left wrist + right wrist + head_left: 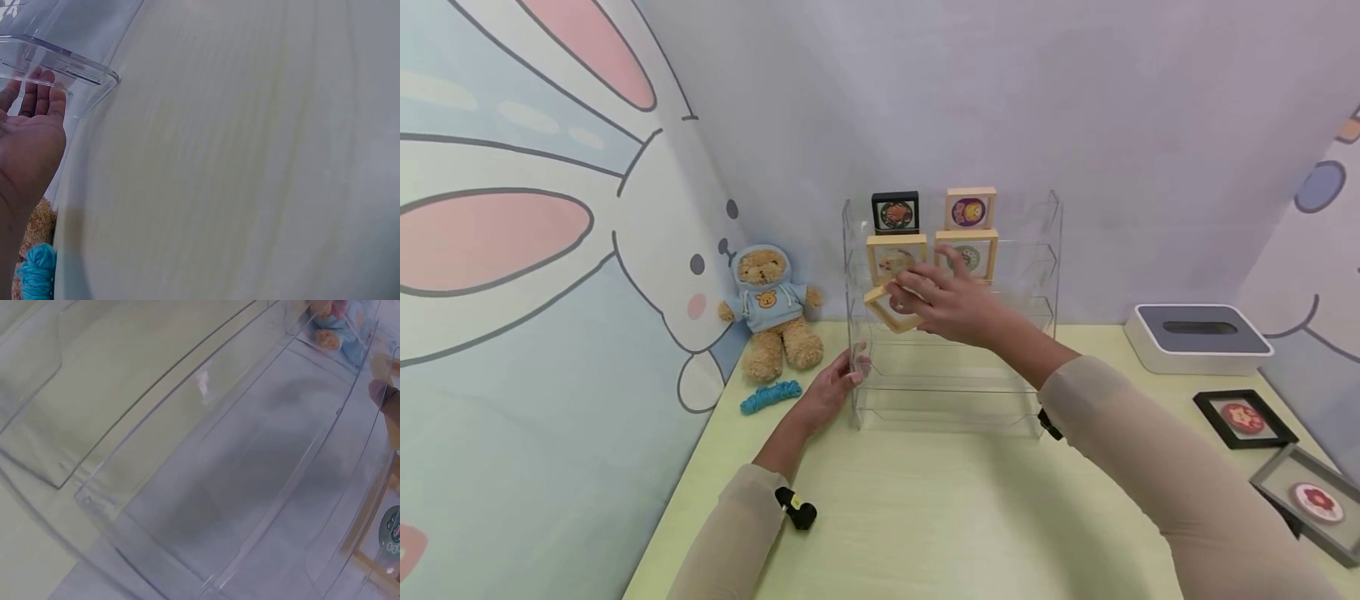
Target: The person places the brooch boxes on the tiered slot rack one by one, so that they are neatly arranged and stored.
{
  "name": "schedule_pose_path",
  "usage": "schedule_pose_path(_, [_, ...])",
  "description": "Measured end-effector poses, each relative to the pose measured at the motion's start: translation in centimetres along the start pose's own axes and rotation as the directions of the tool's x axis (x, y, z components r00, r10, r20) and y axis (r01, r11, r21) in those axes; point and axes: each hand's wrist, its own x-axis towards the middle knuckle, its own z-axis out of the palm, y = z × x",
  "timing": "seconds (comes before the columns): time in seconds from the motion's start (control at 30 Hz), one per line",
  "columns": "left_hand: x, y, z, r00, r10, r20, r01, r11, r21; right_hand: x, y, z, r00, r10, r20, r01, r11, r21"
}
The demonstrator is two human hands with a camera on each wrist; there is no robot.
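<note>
A clear acrylic display rack point(955, 383) with several tiers stands on the table. My right hand point(951, 304) pinches a light-wood picture frame point(880, 310), tilted in front of the rack's middle tier; the fingers hide part of it. Just above, two more light-wood frames point(898, 243) stand side by side, partly covered by this hand. On the top tier are a small black frame point(896, 213) and another small wood frame point(971, 208). My left hand point(829, 392) holds the rack's left side low down, its fingers point(42, 97) at the clear edge in the left wrist view.
A teddy bear point(771, 308) in a blue hoodie sits left of the rack, with a bundle of blue cord point(771, 397) before it. To the right are a white-and-grey tissue box point(1195, 358), a black frame point(1206, 408) and a grey frame point(1270, 475).
</note>
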Motion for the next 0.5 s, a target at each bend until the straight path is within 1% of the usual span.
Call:
schedule_pose_path(0.17, [0.0, 0.0, 0.0, 1.0, -0.002, -0.009, 0.002, 1.0, -0.006, 1.3, -0.6, 0.5, 1.0, 0.006, -0.004, -0.006, 0.999, 0.052])
schedule_pose_path(0.37, [0.1, 0.0, 0.0, 1.0, -0.001, -0.01, 0.0, 1.0, -0.019, 1.7, -0.8, 0.6, 1.0, -0.005, 0.008, 0.005, 1.0, 0.023])
schedule_pose_path(0.5, [0.1, -0.1, 0.0, 1.0, -0.008, -0.012, 0.007, 1.0, -0.005, 1.8, -0.9, 0.4, 0.999, -0.008, 0.037, 0.008, 1.0, 0.008])
